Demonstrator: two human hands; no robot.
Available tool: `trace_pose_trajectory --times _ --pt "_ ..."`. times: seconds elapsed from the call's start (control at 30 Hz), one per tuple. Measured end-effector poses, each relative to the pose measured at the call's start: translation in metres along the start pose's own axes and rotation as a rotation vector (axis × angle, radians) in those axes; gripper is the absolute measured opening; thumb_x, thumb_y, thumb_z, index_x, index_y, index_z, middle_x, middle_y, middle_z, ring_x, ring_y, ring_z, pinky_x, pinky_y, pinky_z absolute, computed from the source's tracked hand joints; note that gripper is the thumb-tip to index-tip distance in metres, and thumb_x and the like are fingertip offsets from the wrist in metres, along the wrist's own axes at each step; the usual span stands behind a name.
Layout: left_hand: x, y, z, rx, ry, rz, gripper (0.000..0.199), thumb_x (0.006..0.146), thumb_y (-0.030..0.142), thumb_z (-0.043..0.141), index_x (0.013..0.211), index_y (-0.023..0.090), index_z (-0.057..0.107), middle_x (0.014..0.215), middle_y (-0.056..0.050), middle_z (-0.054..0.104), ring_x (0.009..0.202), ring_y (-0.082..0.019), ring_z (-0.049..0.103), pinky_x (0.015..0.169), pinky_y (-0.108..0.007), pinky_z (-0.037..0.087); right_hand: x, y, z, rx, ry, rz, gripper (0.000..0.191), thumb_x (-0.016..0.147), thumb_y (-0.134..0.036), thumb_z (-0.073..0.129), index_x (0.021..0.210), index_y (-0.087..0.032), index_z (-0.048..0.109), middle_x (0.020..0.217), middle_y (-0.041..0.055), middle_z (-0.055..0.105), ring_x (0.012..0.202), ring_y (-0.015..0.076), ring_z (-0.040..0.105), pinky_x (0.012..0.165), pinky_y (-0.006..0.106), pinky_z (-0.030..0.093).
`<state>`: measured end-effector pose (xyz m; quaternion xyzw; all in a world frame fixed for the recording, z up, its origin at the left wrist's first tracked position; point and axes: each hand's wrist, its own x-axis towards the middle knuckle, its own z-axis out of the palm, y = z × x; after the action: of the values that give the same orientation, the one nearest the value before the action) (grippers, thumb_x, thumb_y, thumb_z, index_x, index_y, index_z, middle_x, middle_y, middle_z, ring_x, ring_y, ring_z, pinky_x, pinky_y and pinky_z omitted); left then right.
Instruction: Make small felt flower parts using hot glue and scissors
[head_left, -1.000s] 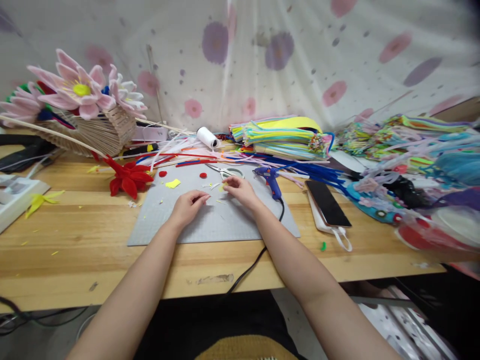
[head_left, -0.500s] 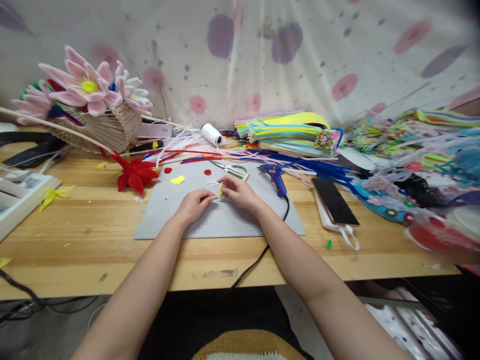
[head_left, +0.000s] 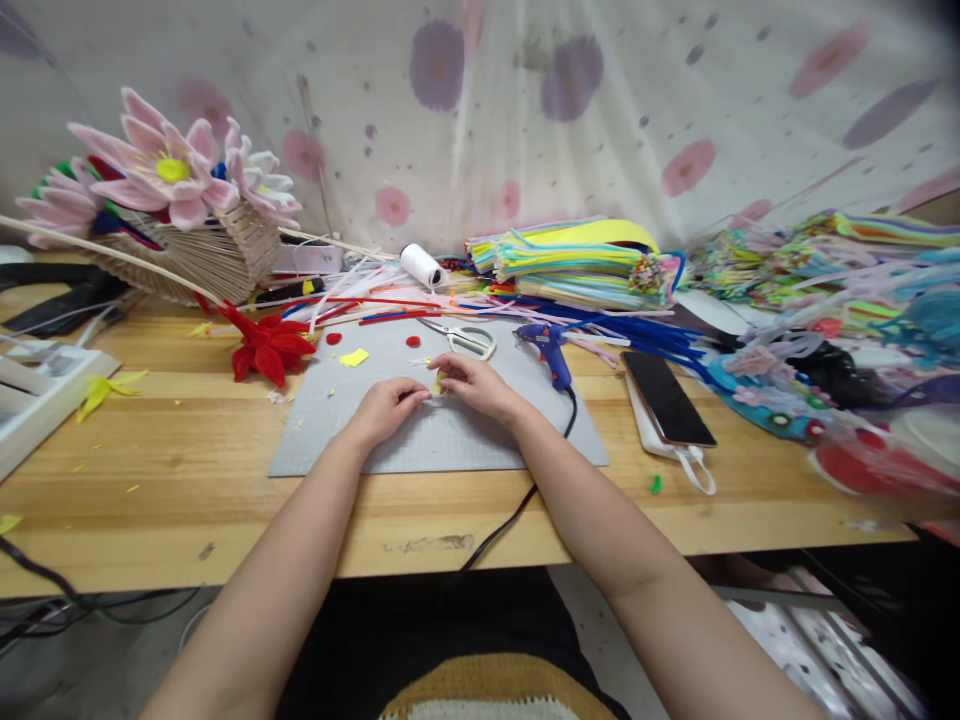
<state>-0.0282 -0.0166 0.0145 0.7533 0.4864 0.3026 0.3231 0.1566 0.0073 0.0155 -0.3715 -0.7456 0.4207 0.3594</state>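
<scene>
Over the grey cutting mat (head_left: 330,440) my two hands meet, fingertips almost touching. My left hand (head_left: 388,410) is closed in a pinch on something small and pale that I cannot make out. Between the thumb and fingers of my right hand (head_left: 480,384) is a small yellow piece (head_left: 437,382), partly hidden. Just beyond the fingers lie thin white bits (head_left: 420,361). Scissors (head_left: 466,341) with pale handles rest behind my right hand. A flat yellow scrap (head_left: 354,357) and two red discs, one a red disc (head_left: 413,341), lie on the mat.
A blue glue gun (head_left: 546,350) sits at the mat's right, its black cord running to the front edge. Further right is a phone (head_left: 667,398) on a white block. Pipe cleaner bundles (head_left: 577,265), a thread spool (head_left: 421,266) and a red flower (head_left: 270,345) line the back and left.
The whole view has shifted slightly. The yellow piece at my right fingertips has turned or moved a little to the left; both hands stay nearly in place.
</scene>
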Motion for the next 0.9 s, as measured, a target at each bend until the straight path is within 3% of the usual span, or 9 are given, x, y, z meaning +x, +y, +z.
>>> trace_pose_trajectory --times 0.4,0.9 --pt "0.0001 -0.0044 0.001 -0.022 0.009 -0.012 0.025 0.076 0.039 0.053 0.082 0.021 0.07 0.065 -0.002 0.064 0.064 -0.015 0.056 0.061 -0.027 0.043 0.0008 -0.0038 -0.0015 -0.032 -0.02 0.008 0.027 0.072 -0.014 0.051 0.098 -0.02 0.059 0.078 -0.0014 0.059 0.068 0.0098 0.053 0.07 0.025 0.043" --pt "0.0013 -0.0056 0.0028 -0.051 0.045 0.0 0.025 0.073 0.038 0.056 0.075 0.018 0.069 0.072 -0.004 0.068 0.062 -0.014 0.056 0.06 -0.026 0.042 -0.0011 -0.0055 0.0016 0.02 -0.01 0.008 0.028 0.073 -0.014 0.051 0.1 -0.02 0.056 0.075 -0.0026 0.055 0.068 0.0094 0.052 0.069 0.024 0.042"
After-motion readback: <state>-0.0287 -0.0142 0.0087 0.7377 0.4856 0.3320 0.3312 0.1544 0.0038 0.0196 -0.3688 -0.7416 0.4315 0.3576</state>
